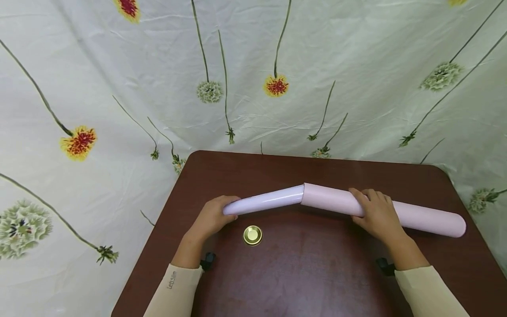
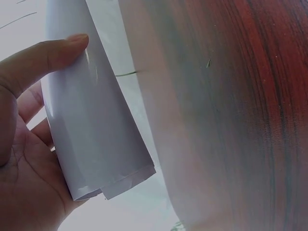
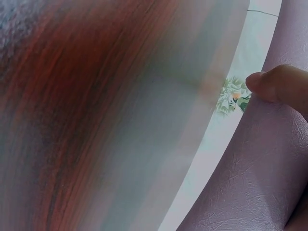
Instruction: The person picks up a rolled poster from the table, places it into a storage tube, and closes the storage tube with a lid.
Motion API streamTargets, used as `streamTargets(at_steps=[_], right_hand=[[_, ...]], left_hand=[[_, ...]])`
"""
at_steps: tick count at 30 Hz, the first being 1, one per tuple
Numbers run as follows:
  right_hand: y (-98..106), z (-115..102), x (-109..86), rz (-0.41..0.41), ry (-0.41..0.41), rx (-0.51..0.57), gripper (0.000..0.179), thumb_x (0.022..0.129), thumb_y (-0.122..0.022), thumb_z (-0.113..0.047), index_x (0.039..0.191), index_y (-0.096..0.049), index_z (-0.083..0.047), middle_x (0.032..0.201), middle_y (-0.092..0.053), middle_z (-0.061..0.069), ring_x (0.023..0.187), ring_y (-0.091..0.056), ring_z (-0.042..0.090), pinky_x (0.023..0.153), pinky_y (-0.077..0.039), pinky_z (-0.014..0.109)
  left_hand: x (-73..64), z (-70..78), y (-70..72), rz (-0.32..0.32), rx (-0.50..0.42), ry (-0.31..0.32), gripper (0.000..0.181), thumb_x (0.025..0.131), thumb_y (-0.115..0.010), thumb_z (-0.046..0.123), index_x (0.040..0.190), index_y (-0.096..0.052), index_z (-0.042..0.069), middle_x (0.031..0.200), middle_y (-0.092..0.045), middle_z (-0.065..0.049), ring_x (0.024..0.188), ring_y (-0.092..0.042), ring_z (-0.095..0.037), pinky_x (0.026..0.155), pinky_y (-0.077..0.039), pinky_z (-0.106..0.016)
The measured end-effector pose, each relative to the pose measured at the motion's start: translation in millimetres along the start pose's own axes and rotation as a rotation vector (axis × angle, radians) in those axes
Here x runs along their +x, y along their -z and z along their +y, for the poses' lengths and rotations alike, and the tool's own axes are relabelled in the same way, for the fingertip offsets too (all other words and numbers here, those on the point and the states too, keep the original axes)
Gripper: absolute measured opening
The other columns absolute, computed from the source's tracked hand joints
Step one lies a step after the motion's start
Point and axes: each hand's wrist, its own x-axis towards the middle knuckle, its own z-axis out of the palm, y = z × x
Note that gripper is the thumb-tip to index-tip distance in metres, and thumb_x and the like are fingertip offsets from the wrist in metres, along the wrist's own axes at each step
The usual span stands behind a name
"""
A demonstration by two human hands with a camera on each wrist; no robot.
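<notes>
My left hand (image 1: 214,215) grips the outer end of a rolled sheet of glossy white paper (image 1: 269,200), thumb on the near side. In the left wrist view the loose edge of the rolled paper (image 2: 103,130) shows at its end. The other end of the roll sits inside the open mouth of a long pink tube (image 1: 328,199), at a slight angle to it. My right hand (image 1: 378,215) holds the pink tube around its middle, with the thumb along its side in the right wrist view. A round gold lid (image 1: 252,235) lies on the table near my left hand.
The dark reddish-brown table (image 1: 301,273) has rounded far corners. Behind it and to its left hangs a pale cloth (image 1: 245,114) printed with flowers. The tube's far end reaches close to the table's right edge.
</notes>
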Motion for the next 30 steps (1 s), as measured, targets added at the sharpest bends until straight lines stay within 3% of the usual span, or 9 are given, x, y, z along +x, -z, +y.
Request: streamTargets(at_steps=[11, 21, 30], right_hand=[[-2.7, -2.3, -3.2, -0.003, 0.021, 0.003, 0.085, 0.068, -0.091, -0.014, 0.142, -0.05, -0.017, 0.118, -0.06, 0.022, 0.114, -0.055, 0.048, 0.098, -0.037, 0.066], [-3.6, -5.6, -4.2, 0.031, 0.056, 0.0, 0.084, 0.065, -0.092, -0.012, 0.139, -0.052, -0.017, 0.116, -0.06, 0.021, 0.109, -0.056, 0.046, 0.101, -0.034, 0.065], [-3.9, -8.9, -4.7, -0.006, 0.047, -0.002, 0.084, 0.067, -0.092, -0.014, 0.141, -0.052, -0.017, 0.118, -0.06, 0.021, 0.115, -0.054, 0.047, 0.097, -0.037, 0.065]], left_hand=[[1.4, 3.7, -2.4, 0.008, 0.055, -0.043, 0.048, 0.081, -0.081, 0.013, 0.127, -0.07, 0.017, 0.12, -0.073, -0.006, 0.111, -0.067, -0.028, 0.099, -0.045, -0.054], [2.5, 11.8, -2.5, 0.002, 0.106, -0.025, 0.051, 0.081, -0.082, 0.014, 0.129, -0.069, 0.016, 0.124, -0.071, -0.008, 0.116, -0.065, -0.031, 0.094, -0.041, -0.052], [1.5, 12.4, -8.3, 0.068, 0.153, -0.021, 0.053, 0.08, -0.085, 0.019, 0.131, -0.069, 0.02, 0.119, -0.065, -0.01, 0.114, -0.059, -0.031, 0.1, -0.037, -0.056]])
